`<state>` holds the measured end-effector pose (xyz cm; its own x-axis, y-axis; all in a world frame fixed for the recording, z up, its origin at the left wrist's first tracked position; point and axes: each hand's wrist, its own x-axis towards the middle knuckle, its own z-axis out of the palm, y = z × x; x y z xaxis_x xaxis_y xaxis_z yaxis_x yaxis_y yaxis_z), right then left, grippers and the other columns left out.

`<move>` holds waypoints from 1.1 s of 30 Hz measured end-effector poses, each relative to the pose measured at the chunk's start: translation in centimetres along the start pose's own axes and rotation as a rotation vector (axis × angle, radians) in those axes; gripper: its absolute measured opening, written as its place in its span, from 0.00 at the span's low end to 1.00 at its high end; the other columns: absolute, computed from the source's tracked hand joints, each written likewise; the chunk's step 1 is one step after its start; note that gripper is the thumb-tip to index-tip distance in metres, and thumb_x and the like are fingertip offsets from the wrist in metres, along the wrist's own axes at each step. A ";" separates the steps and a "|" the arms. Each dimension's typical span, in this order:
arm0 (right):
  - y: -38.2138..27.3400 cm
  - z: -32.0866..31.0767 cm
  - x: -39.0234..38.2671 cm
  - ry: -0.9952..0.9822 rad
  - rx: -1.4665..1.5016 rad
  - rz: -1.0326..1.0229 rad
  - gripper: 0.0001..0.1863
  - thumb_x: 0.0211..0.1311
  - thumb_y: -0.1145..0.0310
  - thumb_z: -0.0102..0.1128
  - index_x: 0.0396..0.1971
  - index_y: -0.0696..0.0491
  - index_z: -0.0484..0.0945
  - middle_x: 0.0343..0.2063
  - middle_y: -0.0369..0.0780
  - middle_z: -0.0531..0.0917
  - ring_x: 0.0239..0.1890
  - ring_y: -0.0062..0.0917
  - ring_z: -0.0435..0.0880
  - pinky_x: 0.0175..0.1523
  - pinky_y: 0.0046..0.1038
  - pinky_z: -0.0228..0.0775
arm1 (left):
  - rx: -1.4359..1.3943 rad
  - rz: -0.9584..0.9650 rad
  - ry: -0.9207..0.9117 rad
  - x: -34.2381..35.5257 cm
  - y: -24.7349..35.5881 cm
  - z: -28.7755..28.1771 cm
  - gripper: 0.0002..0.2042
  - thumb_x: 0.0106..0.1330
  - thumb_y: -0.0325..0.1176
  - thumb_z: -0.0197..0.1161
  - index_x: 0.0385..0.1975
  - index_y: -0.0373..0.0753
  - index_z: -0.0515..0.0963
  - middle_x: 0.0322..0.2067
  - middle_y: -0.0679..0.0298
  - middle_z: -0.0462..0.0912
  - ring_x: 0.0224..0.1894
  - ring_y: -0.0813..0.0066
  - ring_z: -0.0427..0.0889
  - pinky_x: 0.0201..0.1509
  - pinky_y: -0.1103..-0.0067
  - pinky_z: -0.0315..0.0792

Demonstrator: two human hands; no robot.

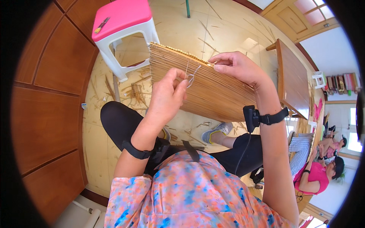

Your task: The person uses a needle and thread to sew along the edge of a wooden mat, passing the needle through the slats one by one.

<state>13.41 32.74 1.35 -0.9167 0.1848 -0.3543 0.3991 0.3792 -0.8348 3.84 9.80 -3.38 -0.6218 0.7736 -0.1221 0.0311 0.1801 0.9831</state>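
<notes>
Craft workroom, apparently. Stalk scraps [137,93] litter floor [95,133], left of centre; knife [102,25] on stool [128,16], upper left.

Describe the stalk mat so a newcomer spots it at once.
Start at the pink-topped stool, upper left; the stalk mat extends rightward from beside it. The right hand is at its upper edge and the left hand in front of it. Unlike the loose stalks on the floor, its brown stalks lie side by side as one panel.

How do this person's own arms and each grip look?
Left grip and right grip are gloveless. Black straps with black devices circle both forearms; a dark cable hangs from the right device. The short left sleeve is patterned peach and blue.
</notes>
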 end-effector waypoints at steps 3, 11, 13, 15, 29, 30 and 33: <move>0.0 -0.1 0.1 0.037 -0.006 -0.004 0.19 0.62 0.65 0.62 0.50 0.60 0.78 0.36 0.40 0.85 0.38 0.18 0.80 0.46 0.22 0.72 | -0.011 -0.007 -0.011 0.1 0.3 0.0 0.04 0.70 0.27 0.54 0.41 0.36 0.71 0.15 0.70 0.73 0.15 0.87 0.67 0.19 0.85 0.62; 0.0 -0.1 0.4 0.133 0.012 0.055 0.17 0.65 0.67 0.60 0.51 0.59 0.78 0.38 0.36 0.84 0.39 0.16 0.79 0.47 0.20 0.71 | 0.072 0.108 0.007 0.4 -0.8 0.5 0.08 0.68 0.26 0.55 0.43 0.33 0.78 0.15 0.73 0.71 0.17 0.89 0.66 0.20 0.86 0.60; 0.1 -0.1 0.4 0.142 0.002 0.031 0.17 0.65 0.68 0.60 0.50 0.59 0.78 0.38 0.36 0.84 0.39 0.16 0.79 0.47 0.20 0.71 | 0.064 0.110 0.014 0.3 -0.8 0.7 0.08 0.68 0.26 0.56 0.43 0.33 0.79 0.16 0.73 0.71 0.17 0.89 0.66 0.20 0.86 0.60; 0.3 0.1 0.3 0.134 -0.017 0.004 0.17 0.63 0.67 0.61 0.49 0.60 0.79 0.38 0.39 0.85 0.39 0.19 0.81 0.47 0.22 0.72 | 0.066 0.110 0.035 0.1 -0.8 0.6 0.08 0.68 0.26 0.56 0.42 0.32 0.80 0.16 0.73 0.71 0.18 0.89 0.66 0.20 0.86 0.60; -0.2 5.5 -1.0 0.513 -0.508 -0.240 0.14 0.54 0.65 0.67 0.40 0.53 0.84 0.27 0.47 0.85 0.24 0.38 0.82 0.34 0.30 0.75 | 0.207 0.250 0.092 -1.4 -0.2 0.7 0.09 0.65 0.26 0.58 0.42 0.34 0.81 0.15 0.64 0.75 0.17 0.84 0.70 0.22 0.81 0.65; -0.1 5.7 -1.0 0.512 -0.504 -0.242 0.14 0.54 0.65 0.67 0.40 0.53 0.84 0.27 0.47 0.85 0.24 0.38 0.82 0.34 0.30 0.75 | 0.197 0.254 0.101 -1.4 -0.2 0.7 0.09 0.65 0.26 0.58 0.42 0.34 0.81 0.15 0.63 0.75 0.17 0.83 0.71 0.22 0.81 0.66; -0.2 6.2 -1.2 0.553 -0.522 -0.242 0.13 0.54 0.64 0.67 0.39 0.52 0.85 0.26 0.48 0.84 0.22 0.38 0.81 0.33 0.31 0.75 | 0.238 0.229 0.107 -1.3 -0.3 0.8 0.09 0.65 0.26 0.59 0.42 0.34 0.82 0.14 0.62 0.75 0.17 0.83 0.72 0.22 0.81 0.67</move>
<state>14.34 26.82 -0.70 -0.8909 0.4144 0.1861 0.2736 0.8165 -0.5085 5.26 9.21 -3.65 -0.6560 0.7442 0.1256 0.3531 0.1554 0.9226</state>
